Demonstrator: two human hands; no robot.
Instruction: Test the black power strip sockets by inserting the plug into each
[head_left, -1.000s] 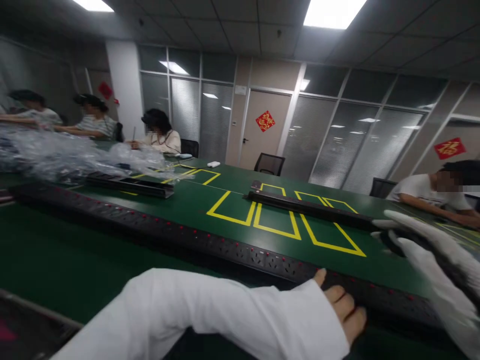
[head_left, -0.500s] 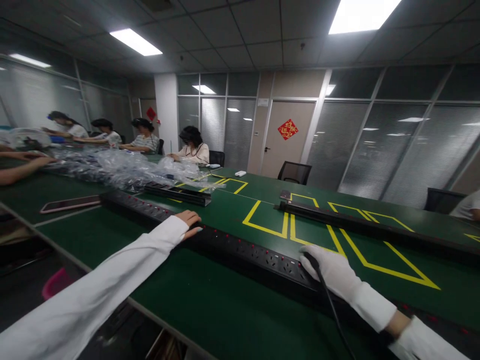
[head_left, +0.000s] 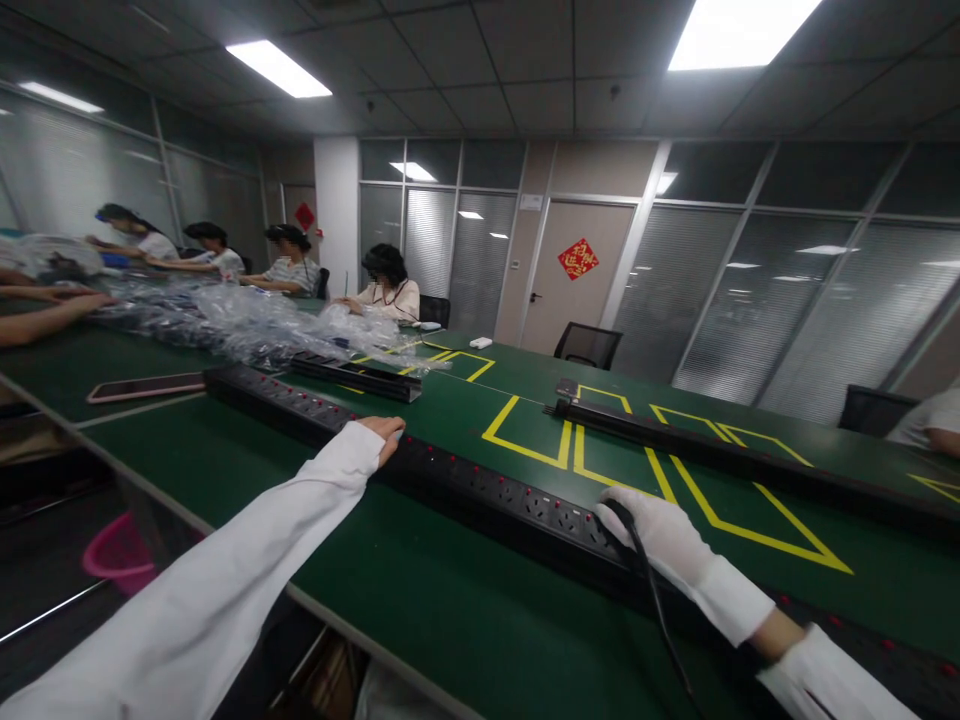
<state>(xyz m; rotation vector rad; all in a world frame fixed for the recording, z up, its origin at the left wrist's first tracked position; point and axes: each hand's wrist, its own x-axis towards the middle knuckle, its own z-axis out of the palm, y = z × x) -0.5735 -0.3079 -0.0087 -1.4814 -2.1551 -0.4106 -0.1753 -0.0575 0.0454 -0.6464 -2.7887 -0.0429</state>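
A long black power strip (head_left: 480, 490) with red switches and several sockets lies across the green table (head_left: 420, 590) in front of me. My bare left hand (head_left: 384, 432) rests on its top with the fingers curled over it, the white sleeve behind. My right hand (head_left: 660, 528), in a white glove, is closed on a black plug with its cable (head_left: 660, 620) trailing back toward me, pressed onto the strip's sockets.
A second long black strip (head_left: 720, 460) lies over yellow floor-tape boxes (head_left: 570, 450) on the table. A shorter strip (head_left: 352, 375), a heap of clear plastic bags (head_left: 247, 325) and a phone (head_left: 146, 387) lie to the left. Several people sit along the far side. A pink basket (head_left: 116, 550) is below the table edge.
The view swung left and lifted a second ago. My left hand moved left along the strip; my right hand came down onto the strip with the plug and has hardly moved since.
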